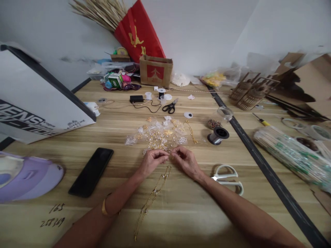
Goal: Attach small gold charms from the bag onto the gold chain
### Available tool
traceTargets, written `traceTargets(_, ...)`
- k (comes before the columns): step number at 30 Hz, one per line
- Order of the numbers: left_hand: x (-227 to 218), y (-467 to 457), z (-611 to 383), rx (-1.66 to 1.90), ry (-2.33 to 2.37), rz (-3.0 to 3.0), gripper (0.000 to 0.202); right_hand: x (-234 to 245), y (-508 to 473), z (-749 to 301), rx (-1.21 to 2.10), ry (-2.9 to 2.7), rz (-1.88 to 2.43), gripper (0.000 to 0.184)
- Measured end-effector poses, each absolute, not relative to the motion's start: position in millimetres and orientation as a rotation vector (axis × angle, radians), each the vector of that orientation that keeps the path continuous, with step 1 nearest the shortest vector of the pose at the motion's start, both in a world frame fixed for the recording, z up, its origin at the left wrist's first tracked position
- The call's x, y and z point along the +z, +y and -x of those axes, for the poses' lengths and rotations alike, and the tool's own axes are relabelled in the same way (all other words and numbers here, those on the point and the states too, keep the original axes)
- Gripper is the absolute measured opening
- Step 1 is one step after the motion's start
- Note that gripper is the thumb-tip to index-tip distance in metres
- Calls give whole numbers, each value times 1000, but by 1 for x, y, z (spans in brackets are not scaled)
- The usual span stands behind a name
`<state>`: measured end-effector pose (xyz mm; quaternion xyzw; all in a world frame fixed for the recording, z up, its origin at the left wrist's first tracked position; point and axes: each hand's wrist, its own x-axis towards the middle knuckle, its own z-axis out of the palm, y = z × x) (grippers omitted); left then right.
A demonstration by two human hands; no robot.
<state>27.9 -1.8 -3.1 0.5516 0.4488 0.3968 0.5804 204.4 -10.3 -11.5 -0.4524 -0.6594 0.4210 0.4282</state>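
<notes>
My left hand [154, 162] and my right hand [186, 162] meet fingertip to fingertip over the table, both pinched closed. Whatever lies between the fingers is too small to make out. Just beyond them spreads a pile of gold and clear beads [159, 138] with small plastic bags among it. A gold chain [155, 193] with clear beads along it lies on the wood between my forearms, its far end just below my fingers. Another short gold chain [191, 132] rests right of the pile. White-handled scissors [227, 177] lie beside my right forearm, which partly hides their blades.
A black phone [91, 172] and a purple cap [33, 177] are at left, near a large white box [38, 103]. Right of the beads stand a wire spool [218, 135] and a tipped clear jar [224, 114]. Black scissors [170, 106] lie behind; wrapped sticks [292, 151] sit far right.
</notes>
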Motion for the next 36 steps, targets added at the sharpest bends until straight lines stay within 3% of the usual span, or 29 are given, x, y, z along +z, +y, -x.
traceTargets(11,-6,0,-27,911,1049,-1259,15,-3,-10,-201,1320,-1449,1103,26)
traceTargets(36,-7,2,-28,895,1064,-1226,17,-6,-5,-203,1544,-1367,1098,38)
